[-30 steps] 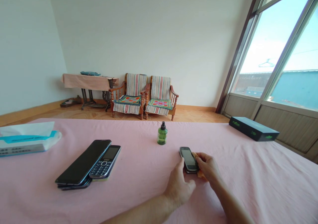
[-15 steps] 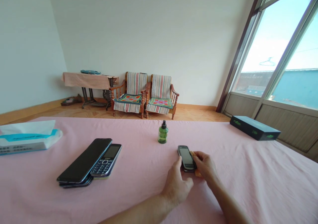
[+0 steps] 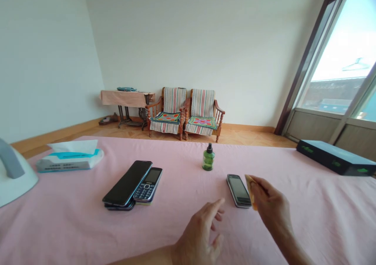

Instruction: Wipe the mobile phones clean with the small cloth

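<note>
A small dark phone [image 3: 238, 190] with a grey screen lies face up on the pink cloth [image 3: 182, 194]. Just right of it, my right hand [image 3: 270, 202] pinches a folded orange-yellow cloth [image 3: 251, 188], whose edge is close to the phone's side. My left hand [image 3: 202, 229] is in front and to the left of the phone, fingers apart, holding nothing. Further left, a large black smartphone [image 3: 129, 182] lies on top of another, beside a keypad phone [image 3: 149, 184] that rests on something yellowish. Behind the hands stands a green spray bottle [image 3: 208, 159] with a black top.
A tissue pack [image 3: 70, 161] lies at the left, near a white and grey rounded object [image 3: 13, 175] cut off by the frame. A black box [image 3: 335, 157] sits at the right. Beyond the cloth are two wooden armchairs [image 3: 202, 120] and a covered table [image 3: 126, 98].
My left hand has let go of the phone and moved back toward me. My right hand, with the cloth, has moved off the phone's right side. The view has turned left.
</note>
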### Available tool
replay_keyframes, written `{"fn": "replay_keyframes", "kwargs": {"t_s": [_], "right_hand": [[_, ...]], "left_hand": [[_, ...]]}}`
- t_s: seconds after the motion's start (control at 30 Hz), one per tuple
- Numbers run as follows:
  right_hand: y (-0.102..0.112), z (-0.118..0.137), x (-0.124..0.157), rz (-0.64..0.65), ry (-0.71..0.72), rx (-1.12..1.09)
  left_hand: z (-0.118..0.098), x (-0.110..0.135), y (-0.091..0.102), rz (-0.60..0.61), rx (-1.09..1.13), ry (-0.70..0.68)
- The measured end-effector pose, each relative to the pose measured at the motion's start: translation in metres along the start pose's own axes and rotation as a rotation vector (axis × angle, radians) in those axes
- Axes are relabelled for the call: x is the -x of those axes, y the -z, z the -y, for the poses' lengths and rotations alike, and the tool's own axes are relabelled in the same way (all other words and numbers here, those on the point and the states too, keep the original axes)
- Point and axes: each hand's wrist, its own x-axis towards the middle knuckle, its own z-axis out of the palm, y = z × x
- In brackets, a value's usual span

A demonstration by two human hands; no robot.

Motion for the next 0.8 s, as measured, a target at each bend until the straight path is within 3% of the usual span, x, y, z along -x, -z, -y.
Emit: {"fn": "replay_keyframes", "kwargs": {"t_s": [0.1, 0.17, 0.27, 0.37, 0.47, 0.57, 0.67, 0.8], "right_hand": [[-0.030, 0.029, 0.024, 0.270, 0.239, -0.127], [-0.052, 0.041, 0.037, 0.397, 0.342, -0.145], [-0.079, 0.042, 0.048, 0.415, 0.406, -0.143], [-0.091, 0.030, 0.050, 0.325, 0.431, -0.132], [-0.088, 0.021, 0.049, 0.305, 0.532, -0.108], [-0.083, 0.021, 0.049, 0.278, 0.610, -0.087], [-0.081, 0.023, 0.051, 0.276, 0.641, -0.083], [-0.083, 0.023, 0.054, 0.297, 0.614, -0.112]], "left_hand": [[-0.005, 0.011, 0.028, 0.031, -0.053, 0.003], [-0.010, 0.012, 0.047, -0.017, -0.122, 0.033], [-0.014, 0.008, 0.079, -0.142, -0.274, 0.068], [-0.012, 0.005, 0.120, -0.146, -0.529, 0.161], [-0.005, 0.006, 0.164, 0.054, -0.700, 0.269], [0.003, 0.007, 0.197, 0.246, -0.725, 0.384], [0.010, 0.004, 0.209, 0.362, -0.721, 0.392], [0.020, -0.008, 0.210, 0.556, -0.744, 0.416]]}}
